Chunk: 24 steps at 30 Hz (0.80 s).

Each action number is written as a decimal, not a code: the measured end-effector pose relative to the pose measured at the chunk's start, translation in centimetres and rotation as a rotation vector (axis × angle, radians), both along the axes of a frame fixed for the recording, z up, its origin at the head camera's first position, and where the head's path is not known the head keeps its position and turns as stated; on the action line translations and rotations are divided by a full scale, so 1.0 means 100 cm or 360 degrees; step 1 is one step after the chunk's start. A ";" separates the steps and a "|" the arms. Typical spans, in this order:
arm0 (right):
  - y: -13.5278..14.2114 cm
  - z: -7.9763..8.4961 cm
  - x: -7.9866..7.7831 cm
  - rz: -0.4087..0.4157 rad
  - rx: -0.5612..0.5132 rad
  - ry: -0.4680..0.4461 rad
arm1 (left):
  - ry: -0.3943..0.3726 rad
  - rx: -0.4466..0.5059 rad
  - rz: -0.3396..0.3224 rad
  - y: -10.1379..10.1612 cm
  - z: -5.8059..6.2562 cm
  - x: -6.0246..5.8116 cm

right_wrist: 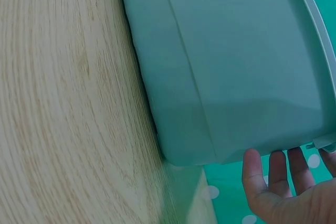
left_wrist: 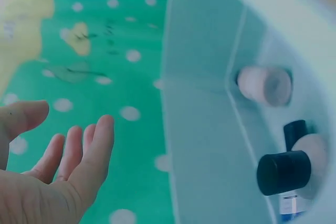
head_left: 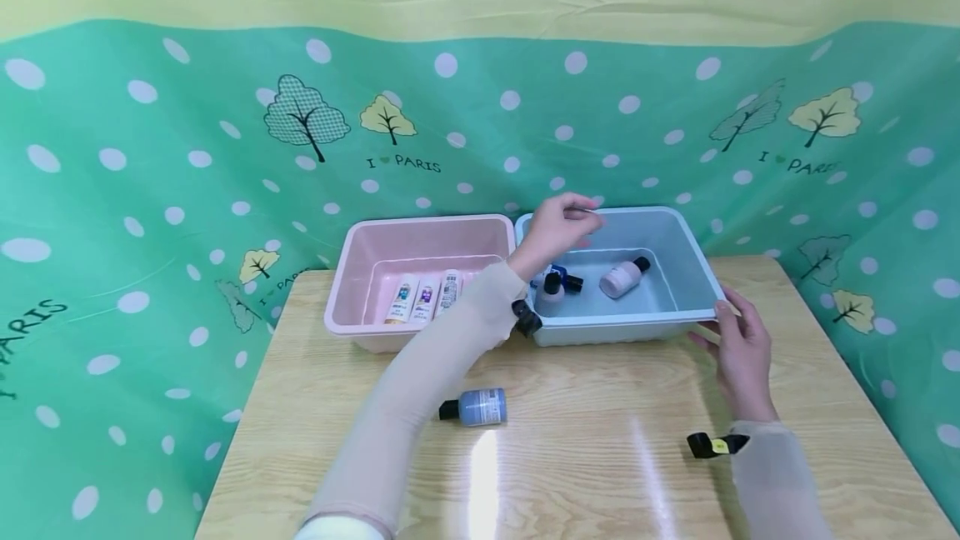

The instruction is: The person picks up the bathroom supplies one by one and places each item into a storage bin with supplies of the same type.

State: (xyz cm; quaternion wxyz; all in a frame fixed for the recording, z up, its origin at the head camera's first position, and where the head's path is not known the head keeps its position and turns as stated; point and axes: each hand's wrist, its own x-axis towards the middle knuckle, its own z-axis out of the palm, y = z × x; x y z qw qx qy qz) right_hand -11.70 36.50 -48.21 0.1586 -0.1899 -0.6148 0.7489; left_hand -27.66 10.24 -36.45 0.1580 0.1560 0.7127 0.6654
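Over the back left part of the blue bin (head_left: 630, 321), my left hand (head_left: 562, 227) is raised with loosely bent fingers. In the left wrist view, that hand (left_wrist: 68, 177) holds nothing, its thumb apart from the fingers. My right hand (head_left: 742, 348) grips the bin's front right corner by the rim. The right wrist view shows its fingers (right_wrist: 252, 169) against the bin's outer side. Inside the bin are a pale pink bottle (head_left: 621, 280) lying down, a second pale bottle (head_left: 550, 297) with a black cap, and a dark blue bottle (head_left: 558, 271) partly hidden behind it.
Left of the blue bin stands a pink bin (head_left: 341, 307) with several white printed tubes (head_left: 425, 300), partly covered by my left arm. A blue bottle with a black cap (head_left: 482, 407) lies on the wooden table (head_left: 585, 440) in front. A green patterned cloth (head_left: 480, 132) hangs behind.
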 end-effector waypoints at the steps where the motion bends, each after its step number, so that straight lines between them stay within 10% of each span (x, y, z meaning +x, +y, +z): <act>1: 0.000 0.000 0.000 -0.0002 0.0002 -0.0003 | 0.0045 0.0020 -0.0017 -0.005 0.002 0.005; 11: 0.001 0.002 0.000 -0.0026 0.0036 -0.0010 | 0.0148 0.0374 0.0047 -0.055 0.009 0.055; 24: -0.001 0.004 0.002 -0.0006 0.0035 -0.0044 | 0.0141 0.0346 0.0154 -0.128 -0.016 0.104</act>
